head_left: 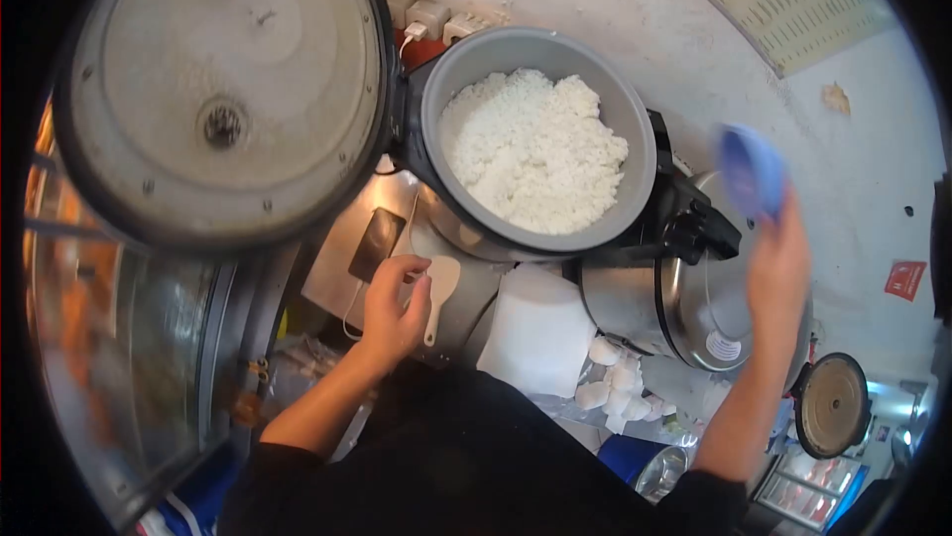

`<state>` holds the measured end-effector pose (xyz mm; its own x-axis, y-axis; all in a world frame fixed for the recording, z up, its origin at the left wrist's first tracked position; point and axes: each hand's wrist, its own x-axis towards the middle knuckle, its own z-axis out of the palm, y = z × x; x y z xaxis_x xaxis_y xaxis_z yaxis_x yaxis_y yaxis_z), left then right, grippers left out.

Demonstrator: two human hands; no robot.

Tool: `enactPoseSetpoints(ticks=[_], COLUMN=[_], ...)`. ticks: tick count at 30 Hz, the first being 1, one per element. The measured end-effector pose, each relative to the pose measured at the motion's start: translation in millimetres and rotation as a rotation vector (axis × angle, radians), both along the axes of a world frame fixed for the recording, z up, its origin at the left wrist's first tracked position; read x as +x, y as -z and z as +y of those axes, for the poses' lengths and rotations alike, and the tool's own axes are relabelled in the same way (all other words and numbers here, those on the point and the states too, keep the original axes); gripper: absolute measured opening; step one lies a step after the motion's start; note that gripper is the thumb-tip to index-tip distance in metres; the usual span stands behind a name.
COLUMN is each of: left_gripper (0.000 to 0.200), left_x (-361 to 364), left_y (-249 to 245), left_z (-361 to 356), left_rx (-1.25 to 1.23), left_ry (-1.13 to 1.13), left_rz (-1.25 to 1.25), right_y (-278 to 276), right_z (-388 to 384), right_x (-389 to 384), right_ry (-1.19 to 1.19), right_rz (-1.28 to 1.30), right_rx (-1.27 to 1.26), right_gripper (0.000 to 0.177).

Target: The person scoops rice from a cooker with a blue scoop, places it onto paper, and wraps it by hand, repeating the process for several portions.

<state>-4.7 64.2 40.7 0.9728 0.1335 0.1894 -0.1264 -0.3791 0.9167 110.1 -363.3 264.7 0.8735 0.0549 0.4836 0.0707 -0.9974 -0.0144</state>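
In my right hand is a small blue bowl, blurred by motion, tilted, and raised to the right of the rice cooker near the wall. My left hand is empty below the cooker, its thumb and fingers curled but apart. Right beside it lies a pale rice paddle, handle toward me. Cooked white rice fills much of the grey inner pot, heaped higher on the right. The large round cooker lid is swung up on the left.
Right of the pot stands a second steel cooker with its lid down. A dark phone lies near my left hand. A white stack and several crumpled white pieces sit before me. Glass panels border the left.
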Motion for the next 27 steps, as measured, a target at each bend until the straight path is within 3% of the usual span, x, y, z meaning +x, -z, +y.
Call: enactPoseSetpoints(ticks=[1, 2, 4, 7, 10, 12, 14, 15, 17, 19, 23, 25, 27], left_gripper=[0.03, 0.043, 0.074, 0.081, 0.082, 0.083, 0.085, 0.085, 0.084, 0.085, 0.089, 0.09, 0.091], left_x=[10, 18, 27, 34, 36, 40, 41, 42, 44, 46, 46, 47, 43], left_y=[-3, -6, 2, 1, 6, 13, 14, 13, 12, 14, 15, 14, 10], left_z=[3, 0, 0, -13, -16, -10, 1, 4, 5, 6, 9, 7, 6], left_rx=[-0.014, -0.066, -0.118, -0.235, -0.237, -0.271, -0.164, -0.163, -0.187, -0.176, -0.172, -0.176, -0.167], left_ry=[0.018, 0.041, 0.15, 0.251, 0.314, 0.336, 0.419, 0.434, 0.474, 0.489, 0.507, 0.514, 0.503], left_rz=[-0.003, -0.02, 0.007, 0.026, 0.005, 0.028, 0.06, 0.062, 0.052, 0.05, 0.043, 0.052, 0.06], right_y=[-7, -2, 20, 81, 96, 84, 50, 49, 43, 44, 62, 62, 88], right_z=[53, 89, 142, 154, 163, 156, 158, 156, 156, 172, 192, 212, 231], right_x=[28, 57, 119, 209, 228, 232, 224, 218, 193, 168, 139, 133, 126], right_ry=[-0.107, -0.134, -0.135, -0.344, -0.307, -0.256, -0.125, -0.112, -0.2, -0.206, -0.355, -0.405, -0.473], right_rz=[0.118, 0.261, 0.41, 0.348, 0.431, 0.532, 0.931, 0.938, 1.208, 1.373, 1.472, 1.508, 1.403], right_rx=[-0.132, -0.178, -0.559, -0.713, -0.841, -0.839, -0.86, -0.852, -0.953, -0.873, -0.701, -0.433, -0.438], right_gripper=[0.057, 0.064, 0.07, 0.073, 0.071, 0.07, 0.055, 0.055, 0.051, 0.054, 0.056, 0.06, 0.062])
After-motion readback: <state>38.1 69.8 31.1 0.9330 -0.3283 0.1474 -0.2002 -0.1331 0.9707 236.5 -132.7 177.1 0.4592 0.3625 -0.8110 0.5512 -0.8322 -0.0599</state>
